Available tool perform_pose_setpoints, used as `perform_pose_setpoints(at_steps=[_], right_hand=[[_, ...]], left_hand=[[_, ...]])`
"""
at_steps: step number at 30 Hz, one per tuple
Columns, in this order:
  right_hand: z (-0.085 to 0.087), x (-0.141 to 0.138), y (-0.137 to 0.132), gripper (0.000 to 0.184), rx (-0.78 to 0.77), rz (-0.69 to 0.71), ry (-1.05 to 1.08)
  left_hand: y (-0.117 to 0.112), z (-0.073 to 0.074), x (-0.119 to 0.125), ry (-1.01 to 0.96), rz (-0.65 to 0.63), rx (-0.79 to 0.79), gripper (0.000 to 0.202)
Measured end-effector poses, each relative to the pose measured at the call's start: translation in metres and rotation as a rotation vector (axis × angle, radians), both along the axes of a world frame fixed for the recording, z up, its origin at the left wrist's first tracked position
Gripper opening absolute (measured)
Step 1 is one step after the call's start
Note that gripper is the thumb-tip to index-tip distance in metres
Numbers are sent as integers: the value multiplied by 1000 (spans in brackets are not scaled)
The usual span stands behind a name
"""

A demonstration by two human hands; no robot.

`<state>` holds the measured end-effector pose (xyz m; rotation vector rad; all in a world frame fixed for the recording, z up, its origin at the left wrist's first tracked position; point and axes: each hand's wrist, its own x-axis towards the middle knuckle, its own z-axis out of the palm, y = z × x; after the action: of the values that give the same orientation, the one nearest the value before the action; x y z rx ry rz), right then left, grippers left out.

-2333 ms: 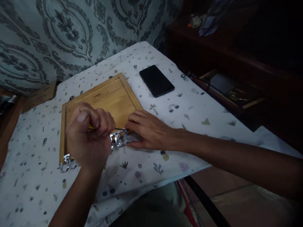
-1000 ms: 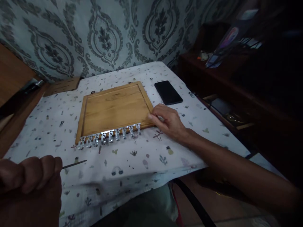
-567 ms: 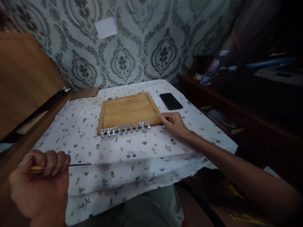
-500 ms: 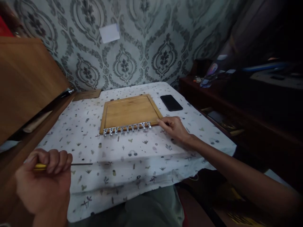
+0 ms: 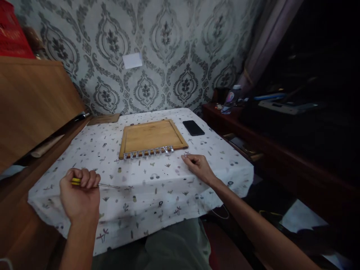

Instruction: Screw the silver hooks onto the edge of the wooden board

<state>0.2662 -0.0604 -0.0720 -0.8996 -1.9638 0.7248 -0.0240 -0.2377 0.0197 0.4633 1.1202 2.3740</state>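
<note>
My left hand [image 5: 80, 193] is closed in a fist round a yellow-handled screwdriver [image 5: 97, 184], whose thin shaft points right over the patterned tablecloth [image 5: 157, 187]. My right hand [image 5: 197, 166] rests on the cloth with its fingers curled in; nothing shows in it. It lies just right of and below a wooden board [image 5: 152, 137]. A row of several metal hooks [image 5: 147, 152] runs along the board's near edge. Both hands are apart from the board.
A black phone [image 5: 193, 128] lies on the cloth right of the board. A wooden cabinet [image 5: 30, 105] stands at the left. A dark sideboard [image 5: 253, 127] with small items runs along the right. Patterned wallpaper is behind.
The view has pulled back and up. My left hand left the hooks and drew back with the screwdriver. My right hand let go of the board's corner and slid nearer on the cloth.
</note>
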Motion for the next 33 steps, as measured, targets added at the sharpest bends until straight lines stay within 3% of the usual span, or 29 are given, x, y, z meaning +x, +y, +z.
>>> perform_pose_setpoints(at_steps=[7, 12, 17, 23, 27, 33], right_hand=[[-1, -1, -2, 62, -5, -45, 23], [-1, -1, -1, 61, 5, -45, 3], [-1, 0, -2, 60, 14, -41, -28], [8, 0, -8, 55, 8, 47, -104], [20, -27, -26, 50, 26, 256, -190], [31, -122, -47, 32, 304, 924, -465]], left_hand=[[25, -29, -19, -114, -45, 75, 24], [39, -38, -26, -139, -74, 107, 26], [49, -26, -33, -104, -77, 115, 24], [74, 13, -41, 65, -49, 128, 22], [104, 34, -37, 231, -110, 135, 25], [142, 32, -30, 384, -287, 72, 31]])
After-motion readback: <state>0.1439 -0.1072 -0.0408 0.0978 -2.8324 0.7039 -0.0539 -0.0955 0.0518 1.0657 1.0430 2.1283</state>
